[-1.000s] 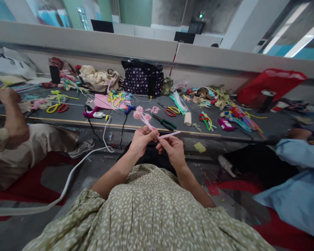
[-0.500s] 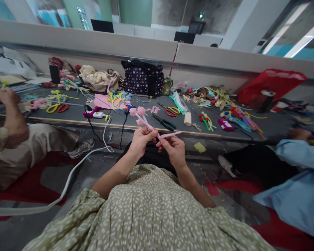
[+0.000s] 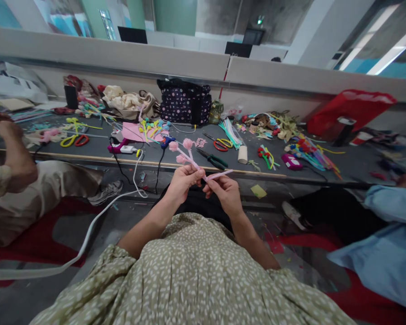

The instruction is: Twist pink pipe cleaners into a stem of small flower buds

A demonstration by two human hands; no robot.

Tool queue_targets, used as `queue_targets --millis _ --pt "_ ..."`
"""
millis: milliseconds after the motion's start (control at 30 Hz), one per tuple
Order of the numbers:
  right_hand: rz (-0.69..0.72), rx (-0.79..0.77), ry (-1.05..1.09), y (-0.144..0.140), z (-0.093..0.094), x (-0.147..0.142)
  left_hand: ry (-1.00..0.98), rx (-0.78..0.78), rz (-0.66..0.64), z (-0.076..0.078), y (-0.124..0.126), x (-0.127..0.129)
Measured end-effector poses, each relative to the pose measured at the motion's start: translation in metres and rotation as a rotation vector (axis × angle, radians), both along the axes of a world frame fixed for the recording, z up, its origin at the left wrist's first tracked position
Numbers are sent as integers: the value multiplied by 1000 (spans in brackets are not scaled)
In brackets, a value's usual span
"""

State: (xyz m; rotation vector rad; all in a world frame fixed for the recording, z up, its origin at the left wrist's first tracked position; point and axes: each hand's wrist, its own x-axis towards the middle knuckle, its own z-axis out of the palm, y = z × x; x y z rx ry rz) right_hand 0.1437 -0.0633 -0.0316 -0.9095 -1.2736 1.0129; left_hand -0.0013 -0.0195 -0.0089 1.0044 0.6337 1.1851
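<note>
The left hand (image 3: 182,179) is pinching the stems of a small bunch of pink fuzzy pipe-cleaner sprigs with rounded pompom-like tips (image 3: 183,150), fingers closed around them just above the lap and in front of the edge of the long dark grey work table (image 3: 345,167). The right hand (image 3: 225,192) is sitting just beside it, thumb and forefinger closed on a pale pink pipe-cleaner strand (image 3: 219,174) that is running from the base of the bunch out to the right. Three puffed tips are already standing up from the bunch, so the heads are looking formed; the loose strand is sticking out sideways, so binding it around the stems appears to be only partly done, though how many turns are lying under the fingers is hidden. On the table beyond the hands, green-handled pliers (image 3: 212,159) are lying near red-and-yellow-handled scissors (image 3: 220,144), with a short cardboard tube (image 3: 242,154) standing to their right and a dark polka-dot fabric bag (image 3: 185,102) sitting against the back wall. A white cable (image 3: 88,232) is trailing down from the table. At the far left another person's hand (image 3: 3,128) is raised over the table, and a light blue sleeve (image 3: 389,212) is showing at the right.
</note>
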Motion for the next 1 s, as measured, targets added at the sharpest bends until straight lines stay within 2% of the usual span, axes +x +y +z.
queue_targets --millis 133,267,367,500,567,667,833,900,1000 --pt "49 -57 101 2 0 -1 5 29 50 -1 0 1" --pt "4 -31 94 2 1 -2 6 38 77 -1 0 1" --pt "-75 30 15 -2 2 -2 26 51 103 -2 1 2" --pt "-194 208 -232 -8 2 0 32 58 95 -2 1 2" --pt "-224 250 -297 -9 1 1 24 56 83 -2 1 2" --pt "-183 132 -124 -5 1 0 22 44 58 -3 2 2" --pt "68 -188 244 4 3 1 -14 24 -19 -5 4 2" --pt "112 -254 304 5 3 2 -25 24 -24 -5 4 2" --pt "103 -272 336 4 4 1 -9 33 21 -5 4 1"
